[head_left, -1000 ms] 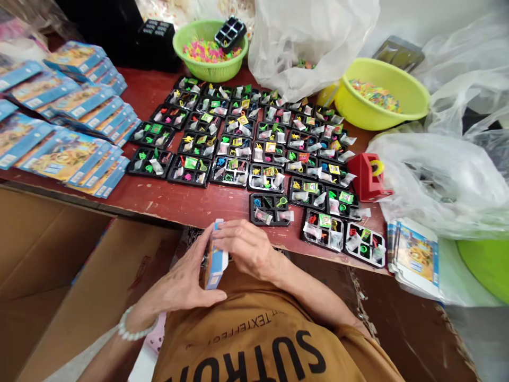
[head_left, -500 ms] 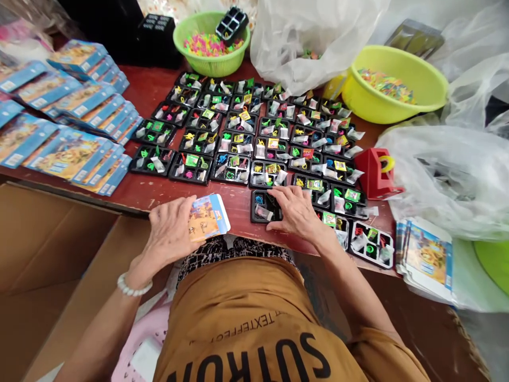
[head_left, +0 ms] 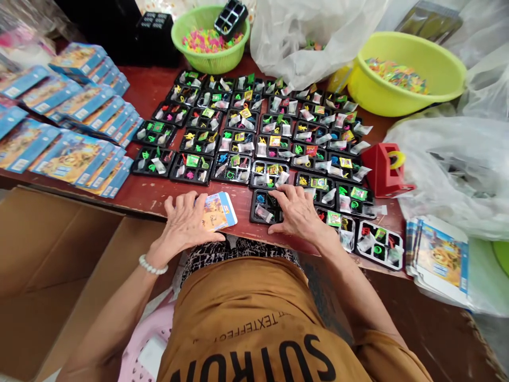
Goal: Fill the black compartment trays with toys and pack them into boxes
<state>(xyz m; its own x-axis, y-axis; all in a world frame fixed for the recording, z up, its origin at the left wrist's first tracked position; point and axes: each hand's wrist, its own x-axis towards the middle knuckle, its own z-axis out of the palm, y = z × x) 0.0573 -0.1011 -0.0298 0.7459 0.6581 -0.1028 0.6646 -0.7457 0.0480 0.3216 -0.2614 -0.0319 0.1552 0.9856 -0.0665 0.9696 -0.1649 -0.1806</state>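
Observation:
My left hand [head_left: 186,217] grips a small printed cardboard box [head_left: 218,210], blue and sandy in colour, with a white flap at its right end. The box lies at the table's front edge, its left part hidden under my fingers. Just to the right, my right hand [head_left: 296,213] curls over the right part of a black compartment tray [head_left: 255,216], thumb at the near side and fingers at the far side. A blue piece and a clear packet show in that tray's left compartments; my hand hides the others. Rows of similar filled trays [head_left: 231,167] spread out beyond both hands.
Stacks of blue printed boxes [head_left: 75,154] stand at the left. Flat box sleeves [head_left: 441,252] and a red tape dispenser [head_left: 385,170] are at the right. A green basket [head_left: 212,61] and a yellow-green basin [head_left: 409,101] hold small coloured pieces. An open carton [head_left: 59,265] sits below the table.
My left hand and the box have shifted right, closer to the tray, and the fingers have spread further over the box. My right hand stays at the black tray.

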